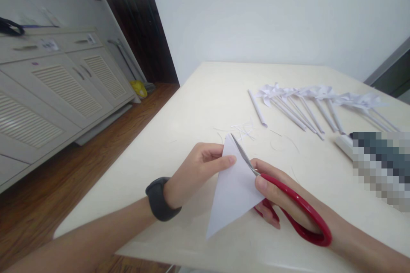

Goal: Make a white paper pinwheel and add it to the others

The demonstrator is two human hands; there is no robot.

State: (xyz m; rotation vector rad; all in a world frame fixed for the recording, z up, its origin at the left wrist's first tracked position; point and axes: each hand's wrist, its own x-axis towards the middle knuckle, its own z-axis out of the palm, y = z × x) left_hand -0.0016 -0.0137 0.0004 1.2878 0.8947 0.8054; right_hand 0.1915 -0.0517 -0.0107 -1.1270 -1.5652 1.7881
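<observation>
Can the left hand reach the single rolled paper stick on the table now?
Probably not yet: the left hand is pinching the folded paper, though bare table lies before the rolled paper stick.

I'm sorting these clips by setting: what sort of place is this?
Probably a room in a home, used for paper craft: a cream table on a wood floor, white louvred cabinets along the wall, and a row of paper pinwheels.

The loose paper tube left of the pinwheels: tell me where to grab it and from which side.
Pinch the paper tube at mid-length from above, fingers across its narrow width. It lies flat on the table, its left side clear; the pinwheels crowd its right, so coming from the left looks safest.
</observation>
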